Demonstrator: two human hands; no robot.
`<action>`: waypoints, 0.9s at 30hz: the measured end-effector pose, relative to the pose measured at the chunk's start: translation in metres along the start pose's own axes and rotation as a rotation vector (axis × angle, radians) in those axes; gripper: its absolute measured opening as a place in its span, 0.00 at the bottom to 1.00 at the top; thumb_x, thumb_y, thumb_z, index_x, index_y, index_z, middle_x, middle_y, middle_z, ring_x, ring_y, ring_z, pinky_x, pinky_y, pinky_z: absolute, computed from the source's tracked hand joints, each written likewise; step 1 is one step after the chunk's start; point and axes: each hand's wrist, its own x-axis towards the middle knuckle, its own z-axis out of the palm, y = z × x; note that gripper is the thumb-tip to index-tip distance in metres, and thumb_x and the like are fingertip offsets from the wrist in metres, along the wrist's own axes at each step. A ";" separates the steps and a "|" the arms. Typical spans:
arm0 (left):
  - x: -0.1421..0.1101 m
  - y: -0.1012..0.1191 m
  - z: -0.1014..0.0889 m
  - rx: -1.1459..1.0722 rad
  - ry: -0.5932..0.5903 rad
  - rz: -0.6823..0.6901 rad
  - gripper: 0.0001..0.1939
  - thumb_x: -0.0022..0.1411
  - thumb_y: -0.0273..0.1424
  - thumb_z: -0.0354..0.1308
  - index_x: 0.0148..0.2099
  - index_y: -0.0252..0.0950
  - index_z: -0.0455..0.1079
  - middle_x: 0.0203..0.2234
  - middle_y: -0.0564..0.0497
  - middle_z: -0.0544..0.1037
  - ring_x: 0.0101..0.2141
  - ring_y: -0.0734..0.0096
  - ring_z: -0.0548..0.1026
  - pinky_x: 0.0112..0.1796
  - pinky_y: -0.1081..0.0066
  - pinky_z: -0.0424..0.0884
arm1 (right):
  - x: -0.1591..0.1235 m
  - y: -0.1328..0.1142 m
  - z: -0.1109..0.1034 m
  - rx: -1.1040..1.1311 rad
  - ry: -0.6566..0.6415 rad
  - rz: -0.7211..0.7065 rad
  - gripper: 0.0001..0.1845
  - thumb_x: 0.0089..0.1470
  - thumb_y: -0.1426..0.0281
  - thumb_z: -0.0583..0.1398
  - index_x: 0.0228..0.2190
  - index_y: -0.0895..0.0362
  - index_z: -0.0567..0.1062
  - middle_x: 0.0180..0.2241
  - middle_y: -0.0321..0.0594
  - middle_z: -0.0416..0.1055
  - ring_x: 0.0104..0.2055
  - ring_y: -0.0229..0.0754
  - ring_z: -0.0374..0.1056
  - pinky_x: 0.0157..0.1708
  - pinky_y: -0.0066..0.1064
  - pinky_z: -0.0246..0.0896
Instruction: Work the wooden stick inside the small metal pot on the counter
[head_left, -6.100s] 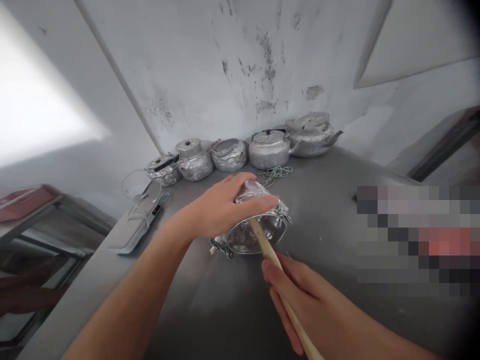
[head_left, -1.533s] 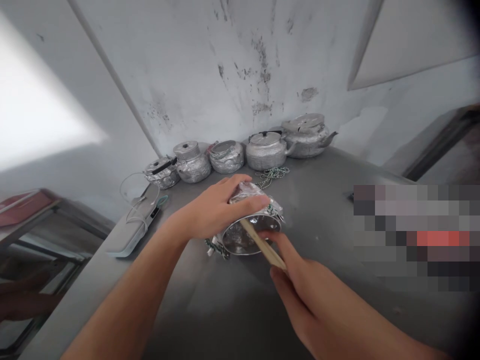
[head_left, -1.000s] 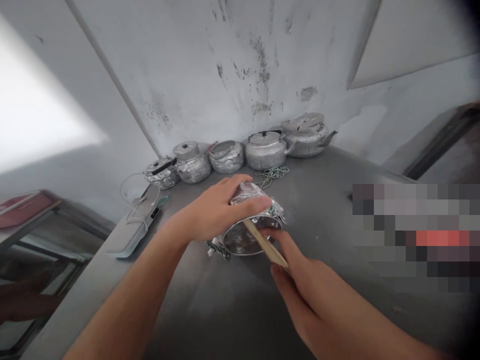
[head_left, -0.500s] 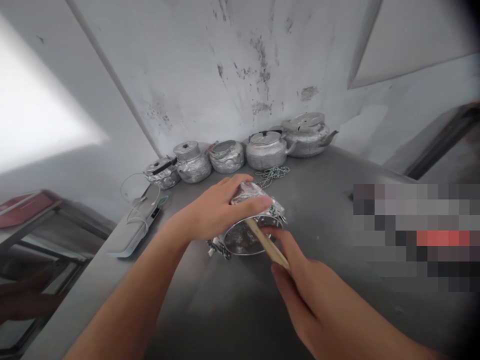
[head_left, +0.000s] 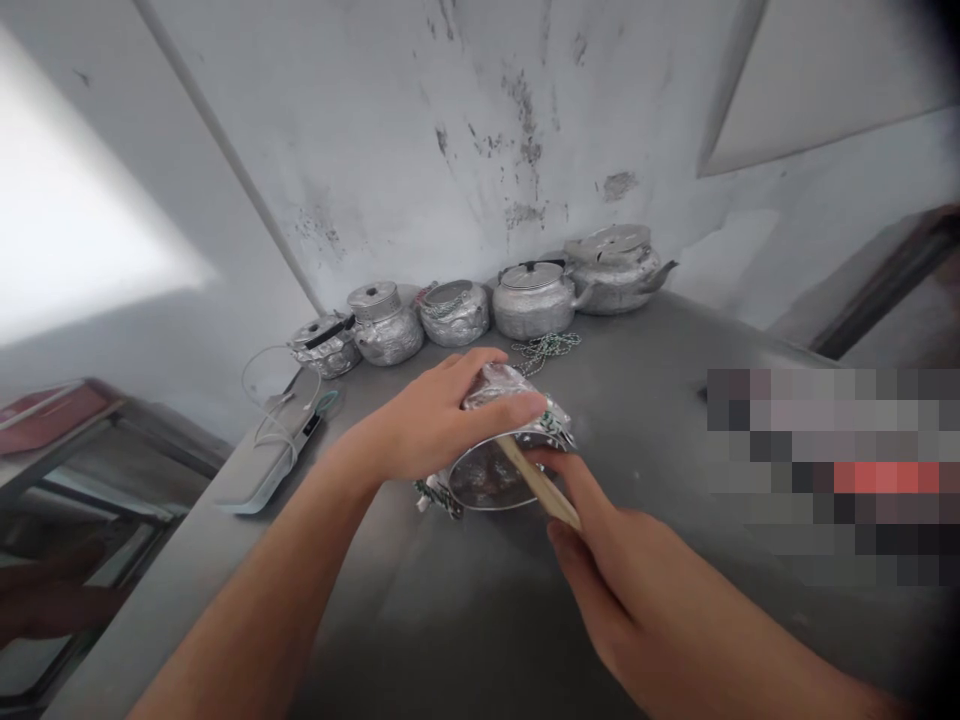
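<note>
A dented silver metal pot (head_left: 504,385) lies tipped on its side, its round mouth turned toward me. My left hand (head_left: 439,415) grips it from above, with the thumb along the outer wall near the rim and the other fingers over the far side. Green-and-white cord (head_left: 442,497) is tied at both sides of the pot. In my right hand (head_left: 615,570) is a wooden stick (head_left: 544,490), closed in the fingers and reaching into the mouth. The stick's far end is hidden inside.
Several dented metal kettles (head_left: 532,305) line the wall, with loose cord (head_left: 546,348) in front. A pale flat device (head_left: 262,460) with a white cable lies at the table's left edge. A pink tray (head_left: 56,415) sits on a rack at left. A pixelated patch covers the right side.
My right hand and the stick have shifted very slightly to the right. The left hand and the pot are nearly unmoved.
</note>
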 end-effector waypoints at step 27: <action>-0.001 0.000 0.000 -0.002 -0.012 -0.008 0.38 0.67 0.61 0.47 0.71 0.47 0.57 0.66 0.48 0.64 0.62 0.44 0.63 0.58 0.52 0.62 | -0.002 -0.003 0.001 0.027 0.032 -0.009 0.27 0.64 0.74 0.48 0.64 0.56 0.60 0.26 0.40 0.79 0.23 0.48 0.76 0.26 0.34 0.67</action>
